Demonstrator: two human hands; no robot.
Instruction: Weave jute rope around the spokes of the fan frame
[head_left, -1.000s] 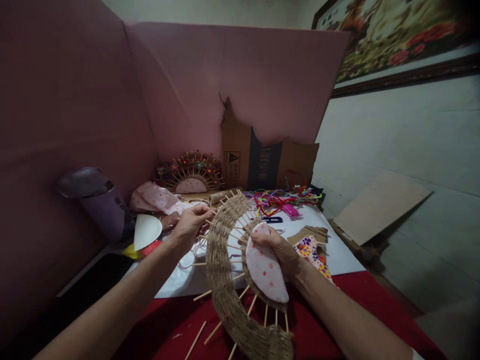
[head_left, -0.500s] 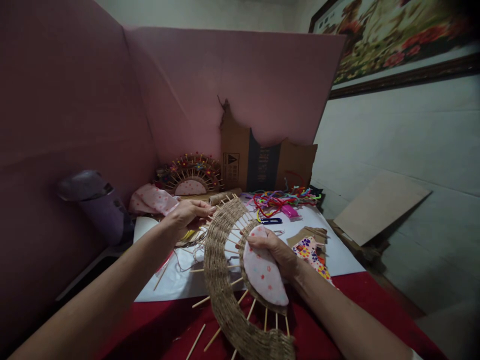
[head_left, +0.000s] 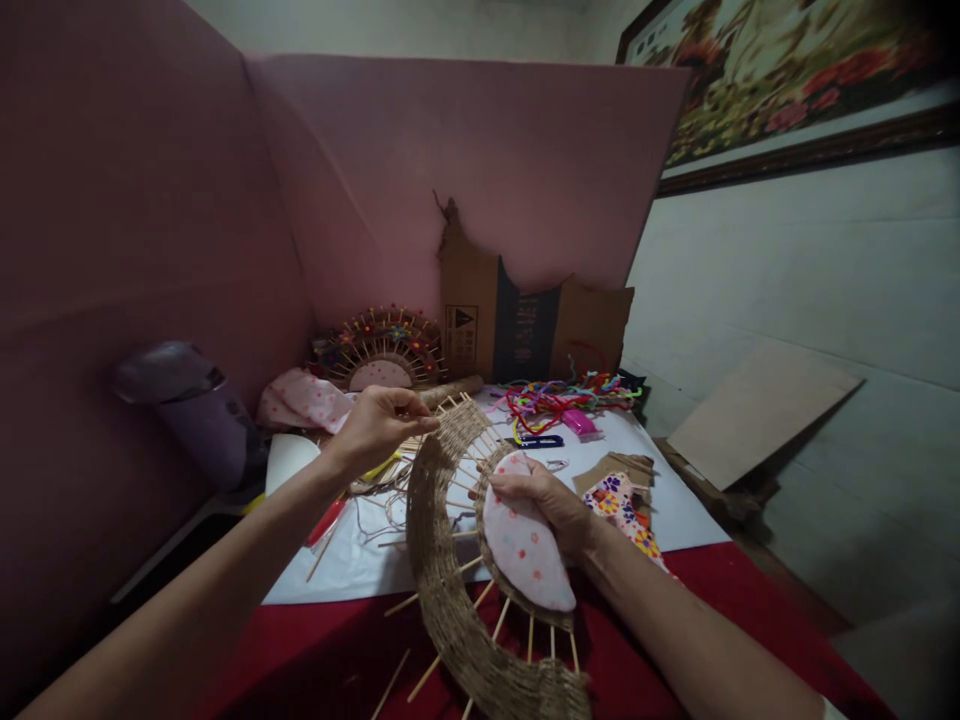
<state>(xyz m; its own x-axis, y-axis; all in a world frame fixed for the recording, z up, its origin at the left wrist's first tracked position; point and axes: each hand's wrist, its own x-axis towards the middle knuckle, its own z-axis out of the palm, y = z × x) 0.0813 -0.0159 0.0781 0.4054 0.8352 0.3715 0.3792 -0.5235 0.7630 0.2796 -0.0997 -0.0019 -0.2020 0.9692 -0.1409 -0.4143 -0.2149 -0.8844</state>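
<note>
My right hand (head_left: 551,500) grips a half-round woven fan (head_left: 431,565) by its centre, thumb on top of the dotted white cloth pad (head_left: 529,545). Thin wooden sticks spread out from the pad through a wide band of brown twine, and several poke past its outer edge. At the band's upper end, my left hand (head_left: 386,425) has its fingertips pinched together close to the stick ends. Whatever lies between those fingertips is too small to make out.
A finished-looking fan with small flowers (head_left: 382,350) stands at the back. Behind the work are coloured pipe cleaners (head_left: 555,400), a dark blue cutter (head_left: 540,441) and dotted cloth (head_left: 304,400). Flowered fabric (head_left: 619,505) lies right, a purple bottle (head_left: 202,420) left, torn cardboard (head_left: 472,300) behind.
My left hand has shifted slightly right and its fingertips now sit closer to the band's upper end. The fan has turned slightly in my right hand, which keeps its grip.
</note>
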